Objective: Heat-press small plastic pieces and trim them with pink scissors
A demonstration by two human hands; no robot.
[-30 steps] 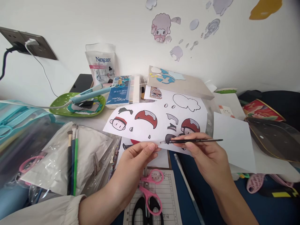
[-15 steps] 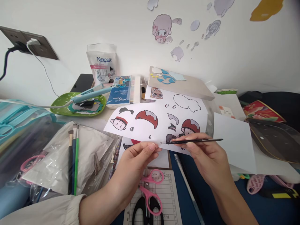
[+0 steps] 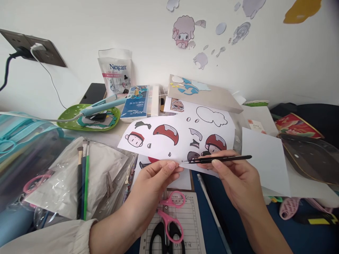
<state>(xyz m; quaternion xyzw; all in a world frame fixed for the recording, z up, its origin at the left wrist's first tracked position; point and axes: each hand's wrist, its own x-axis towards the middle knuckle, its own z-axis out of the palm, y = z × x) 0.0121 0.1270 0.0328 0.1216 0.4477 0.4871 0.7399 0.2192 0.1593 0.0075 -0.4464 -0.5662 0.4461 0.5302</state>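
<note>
Between thumb and fingers, my left hand (image 3: 162,174) pinches the lower edge of a white printed sheet (image 3: 169,118). The sheet shows red caps, a small face and a cloud outline. My right hand (image 3: 237,173) grips a thin black pen-like tool (image 3: 227,159), held nearly level with its fine tip pointing left. That tip is over the sheet's lower edge, close to my left fingertips and beside a tiny printed circle. Whether it touches the paper I cannot tell. Under my hands lie pink-handled scissors (image 3: 171,220), black-handled scissors (image 3: 156,234) and a lined form (image 3: 192,215).
On the left are a green dish (image 3: 62,118), brushes (image 3: 87,176) and a plastic bag (image 3: 63,190). Behind the sheet stand a marker box (image 3: 135,102) and a beige box (image 3: 219,97). Blank white paper (image 3: 265,162) lies to the right, and a long pen (image 3: 212,208) lies at centre right.
The black tool has turned slightly, its back end a little lower, and my right hand has shifted slightly right. My left hand keeps its pinch on the sheet.
</note>
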